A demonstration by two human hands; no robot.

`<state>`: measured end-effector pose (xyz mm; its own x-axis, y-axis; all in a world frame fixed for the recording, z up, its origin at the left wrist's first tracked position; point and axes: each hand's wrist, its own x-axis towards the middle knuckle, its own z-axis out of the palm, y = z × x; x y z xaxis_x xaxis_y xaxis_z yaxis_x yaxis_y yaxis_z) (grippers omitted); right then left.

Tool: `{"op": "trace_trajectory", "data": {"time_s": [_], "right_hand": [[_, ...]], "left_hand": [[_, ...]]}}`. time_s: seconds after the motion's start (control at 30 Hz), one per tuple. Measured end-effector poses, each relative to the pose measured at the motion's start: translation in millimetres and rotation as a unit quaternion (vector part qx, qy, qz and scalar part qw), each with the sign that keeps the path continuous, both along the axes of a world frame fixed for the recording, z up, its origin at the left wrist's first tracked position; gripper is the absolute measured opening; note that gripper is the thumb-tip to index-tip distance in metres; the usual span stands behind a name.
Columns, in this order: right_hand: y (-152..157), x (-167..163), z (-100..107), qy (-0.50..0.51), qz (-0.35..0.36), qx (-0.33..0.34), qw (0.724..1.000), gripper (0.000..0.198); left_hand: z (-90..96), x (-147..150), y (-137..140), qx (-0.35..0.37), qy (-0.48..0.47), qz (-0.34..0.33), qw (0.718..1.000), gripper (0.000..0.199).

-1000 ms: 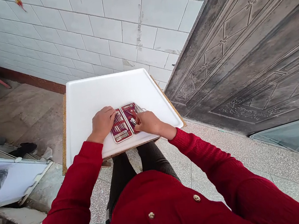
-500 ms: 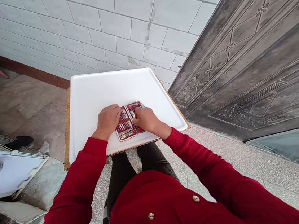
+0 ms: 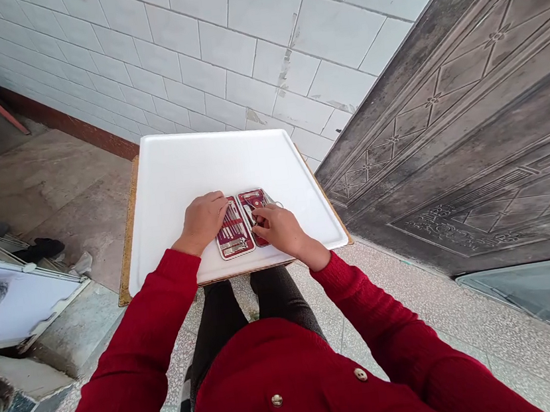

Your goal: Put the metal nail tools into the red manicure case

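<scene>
Maroon-lined manicure case [image 3: 246,223] lies open on a white desk [image 3: 214,163] between left hand [image 3: 206,220] and right hand [image 3: 279,228], long edges pointing away from the wearer; the left rests loosely unclenched against the left half, the right curls over the other, any grip hidden.

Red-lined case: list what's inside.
Left half: slim metal tools under a red strap, plus clippers. Right half: more metal tools. The right hand hides part there, the left hand an edge; what's beneath can't be seen.
</scene>
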<state>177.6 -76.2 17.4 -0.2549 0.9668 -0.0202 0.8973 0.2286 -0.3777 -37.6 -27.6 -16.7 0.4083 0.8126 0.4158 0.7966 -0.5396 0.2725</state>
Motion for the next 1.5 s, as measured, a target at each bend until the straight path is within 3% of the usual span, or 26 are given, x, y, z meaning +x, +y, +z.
{"op": "trace_trajectory", "data": {"time_s": [0.47, 0.63, 0.77, 1.07, 1.27, 1.5], "right_hand": [[8, 9, 2, 0.029, 0.027, 0.005, 0.999, 0.015], [23, 43, 7, -0.012, -0.081, 0.034, 0.996, 0.017], [39, 59, 7, -0.061, -0.103, 0.004, 0.993, 0.015], [50, 62, 11, -0.031, -0.067, -0.015, 0.997, 0.020], [57, 61, 11, -0.016, -0.094, 0.000, 0.995, 0.017], [75, 50, 14, -0.058, -0.078, -0.073, 0.993, 0.013]], "left_hand": [[-1.1, -2, 2, 0.010, 0.002, 0.003, 1.000, 0.033], [-3.1, -2, 3, 0.009, -0.015, 0.003, 1.000, 0.033], [-4.5, -3, 4, 0.011, -0.012, 0.010, 1.000, 0.035], [-3.9, -2, 5, 0.006, -0.009, 0.019, 1.000, 0.037], [-4.0, -2, 5, 0.003, -0.013, 0.020, 1.000, 0.036], [-2.4, -2, 4, 0.001, -0.008, 0.014, 1.000, 0.036]]}}
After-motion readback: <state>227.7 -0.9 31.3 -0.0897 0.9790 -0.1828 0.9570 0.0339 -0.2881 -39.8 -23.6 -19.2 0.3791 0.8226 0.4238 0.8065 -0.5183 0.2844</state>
